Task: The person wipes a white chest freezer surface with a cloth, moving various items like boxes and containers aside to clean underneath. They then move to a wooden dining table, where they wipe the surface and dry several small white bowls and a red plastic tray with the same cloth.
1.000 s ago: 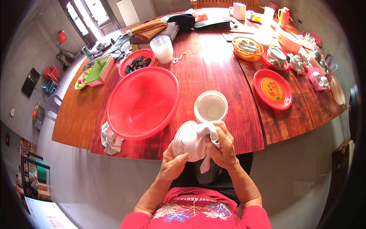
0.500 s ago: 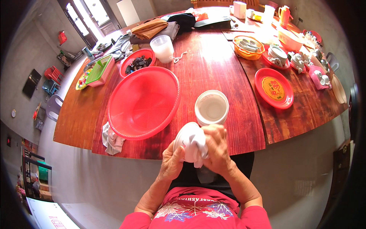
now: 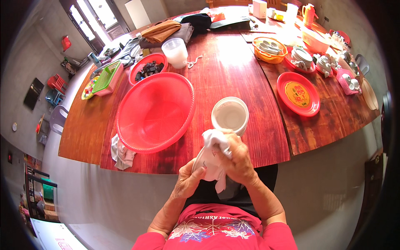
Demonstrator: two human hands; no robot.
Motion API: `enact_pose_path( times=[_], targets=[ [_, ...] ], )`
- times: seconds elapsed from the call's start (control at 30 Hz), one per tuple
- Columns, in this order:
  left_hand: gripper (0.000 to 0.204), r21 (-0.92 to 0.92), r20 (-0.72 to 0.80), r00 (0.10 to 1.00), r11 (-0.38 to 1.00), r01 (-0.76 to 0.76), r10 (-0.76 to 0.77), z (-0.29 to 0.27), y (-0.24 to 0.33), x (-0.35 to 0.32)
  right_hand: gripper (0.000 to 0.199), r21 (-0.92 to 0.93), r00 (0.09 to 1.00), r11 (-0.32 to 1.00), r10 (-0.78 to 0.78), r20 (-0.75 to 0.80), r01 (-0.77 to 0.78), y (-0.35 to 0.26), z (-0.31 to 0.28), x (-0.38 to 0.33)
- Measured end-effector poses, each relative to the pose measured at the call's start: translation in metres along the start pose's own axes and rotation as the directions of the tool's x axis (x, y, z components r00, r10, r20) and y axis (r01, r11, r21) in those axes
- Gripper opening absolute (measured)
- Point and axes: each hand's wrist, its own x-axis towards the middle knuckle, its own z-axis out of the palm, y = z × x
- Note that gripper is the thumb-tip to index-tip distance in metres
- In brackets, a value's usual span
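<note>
A white bowl (image 3: 211, 166) is tilted on its side above my lap, just off the table's near edge. My left hand (image 3: 188, 178) grips it by the rim, with the thumb on its outer wall. A white cloth (image 3: 217, 137) is bunched in my right hand (image 3: 239, 160), pressed against the bowl's outside; one end hangs below the hand. Just beyond my hands, a stack of white bowls (image 3: 230, 113) stands on the table. Left of that stack is a large red plastic basket (image 3: 156, 112), tilted, with nothing seen inside.
A crumpled cloth (image 3: 121, 153) lies by the basket at the table's edge. Behind it are a red basin (image 3: 164, 58) of dark pieces and a translucent bucket (image 3: 175, 53). To the right sit a red tray (image 3: 298, 94), an orange basket (image 3: 270, 51) of spoons, and stacked dishes (image 3: 301, 57).
My right hand has moved the cloth up to the bowl's far side. The bowl has turned, so more of its outer wall shows. My left hand keeps its hold.
</note>
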Motion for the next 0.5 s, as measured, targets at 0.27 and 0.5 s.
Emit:
enact_pose_path(
  times=[0.27, 0.5],
  targets=[
    [0.055, -0.350, -0.086, 0.995, 0.934, -0.077, 0.050, 0.007, 0.002, 0.009, 0.031, 0.613, 0.794, 0.591, 0.600, 0.102, -0.525, 0.019, 0.009, -0.021],
    [0.062, -0.750, -0.007, 1.000, 0.661, -0.010, 0.006, 0.013, 0.002, 0.026, 0.049, 0.036, 0.970, 0.999, 0.001, -0.242, 0.008, 0.012, 0.040, -0.039]
  ],
)
